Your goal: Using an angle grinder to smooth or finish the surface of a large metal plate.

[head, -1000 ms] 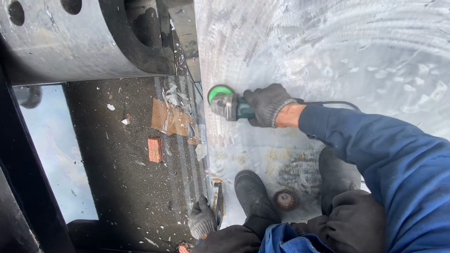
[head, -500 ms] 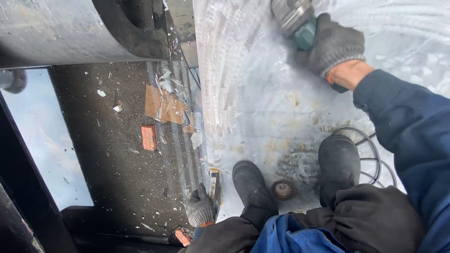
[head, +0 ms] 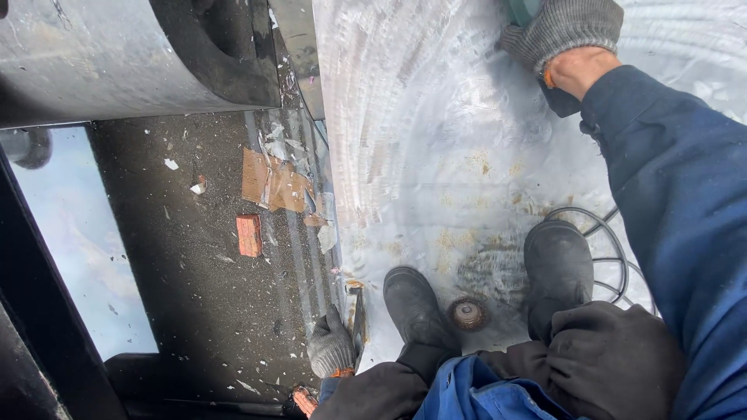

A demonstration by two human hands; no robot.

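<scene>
Currently | right hand (head: 562, 31) at 1 o'clock, gloved, wrapped around the grinder (head: 523, 9), mostly cut off by the top edge | steel plate (head: 436, 140) beneath it | left hand (head: 332, 346) at 7 o'clock grips the plate's edge | wire-cup wheel (head: 468, 313) between 2 boots, nearer the left hand.

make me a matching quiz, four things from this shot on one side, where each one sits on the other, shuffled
Things:
1. right hand
2. left hand
3. wire cup brush
4. brick piece

Places:
A. between the two boots
B. top edge, on a power tool
C. dark ground left of the metal plate
D. lower edge of the metal plate

Pairs: 1-B, 2-D, 3-A, 4-C
</scene>
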